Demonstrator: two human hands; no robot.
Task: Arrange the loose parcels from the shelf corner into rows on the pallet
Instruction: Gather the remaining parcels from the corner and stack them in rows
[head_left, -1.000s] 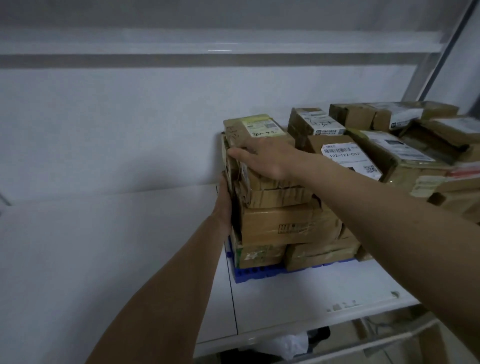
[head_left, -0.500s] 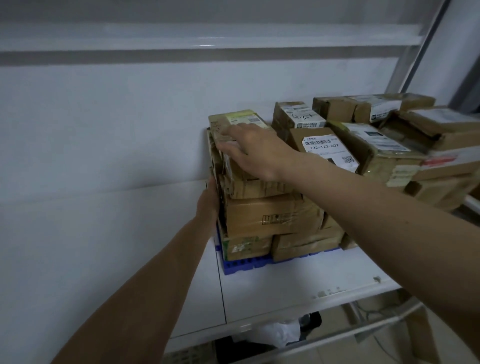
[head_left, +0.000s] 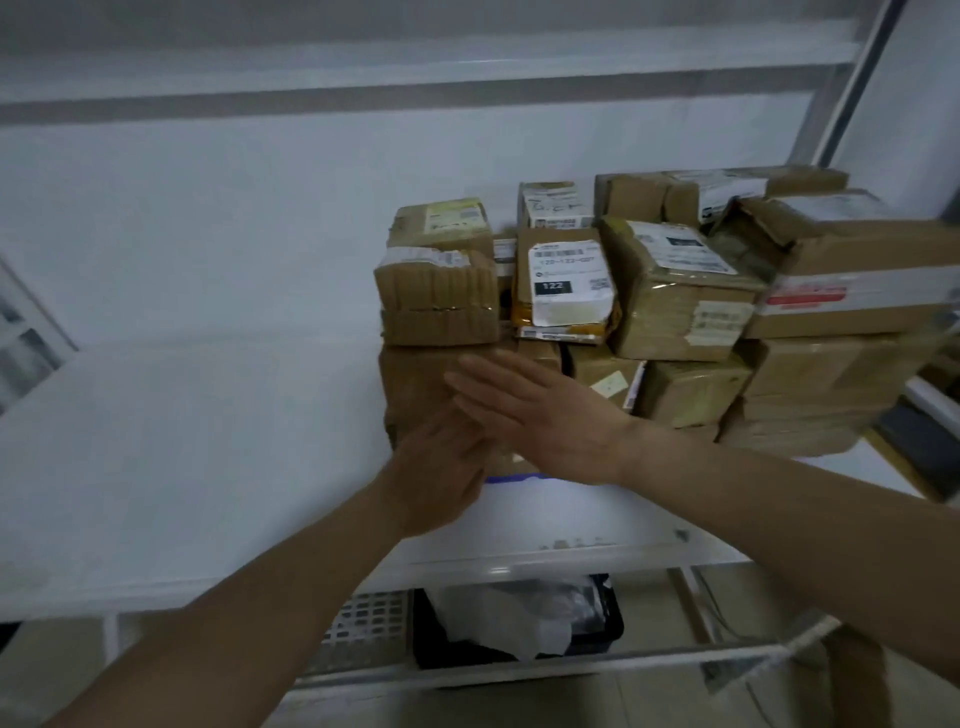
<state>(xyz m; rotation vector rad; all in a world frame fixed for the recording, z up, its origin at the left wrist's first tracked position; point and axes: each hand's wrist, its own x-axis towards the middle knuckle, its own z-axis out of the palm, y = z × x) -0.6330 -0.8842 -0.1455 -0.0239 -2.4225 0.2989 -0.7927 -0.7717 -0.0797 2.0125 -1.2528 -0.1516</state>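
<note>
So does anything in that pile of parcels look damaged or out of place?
Yes. The large box at the top right has a torn, crumpled upper-left corner. The labelled yellow mailer sits tilted between boxes. Otherwise the stack looks tidy.

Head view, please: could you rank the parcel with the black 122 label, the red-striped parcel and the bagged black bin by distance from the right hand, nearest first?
From the right hand:
1. Parcel with the black 122 label, just above.
2. Bagged black bin, below the shelf.
3. Red-striped parcel, far right.
</note>
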